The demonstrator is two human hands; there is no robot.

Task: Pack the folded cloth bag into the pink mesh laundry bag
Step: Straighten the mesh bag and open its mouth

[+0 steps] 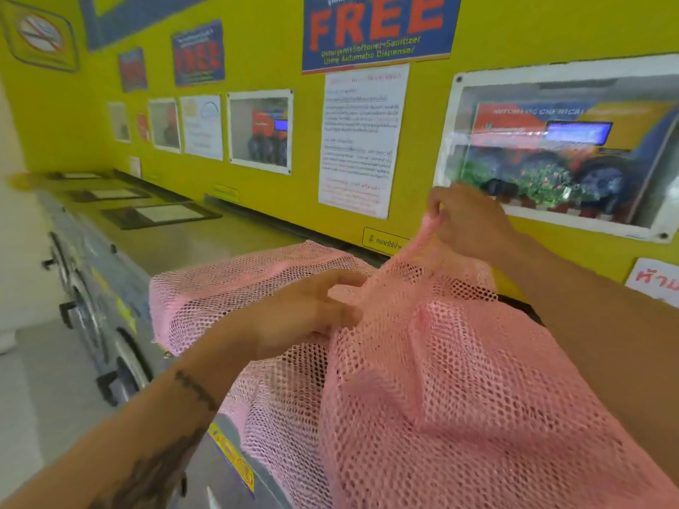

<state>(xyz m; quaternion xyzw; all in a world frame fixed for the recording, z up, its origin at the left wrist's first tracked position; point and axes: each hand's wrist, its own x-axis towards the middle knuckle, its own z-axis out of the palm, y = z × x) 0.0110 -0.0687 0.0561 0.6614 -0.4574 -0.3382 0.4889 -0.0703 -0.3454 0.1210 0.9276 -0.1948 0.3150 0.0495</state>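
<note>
Pink mesh laundry bag [459, 380] is spread crumpled over the machine tops, w/ its upper edge lifted into a peak near the yellow wall. Folded cloth bag can't be made out; a solid pink shape is seen thru the mesh.

Yellow wall [257, 42] w/ blue-red FREE poster [378, 27], paper notices [362, 141], framed pics. Steel washers [99, 288] in row at left; pale floor [33, 391].
</note>
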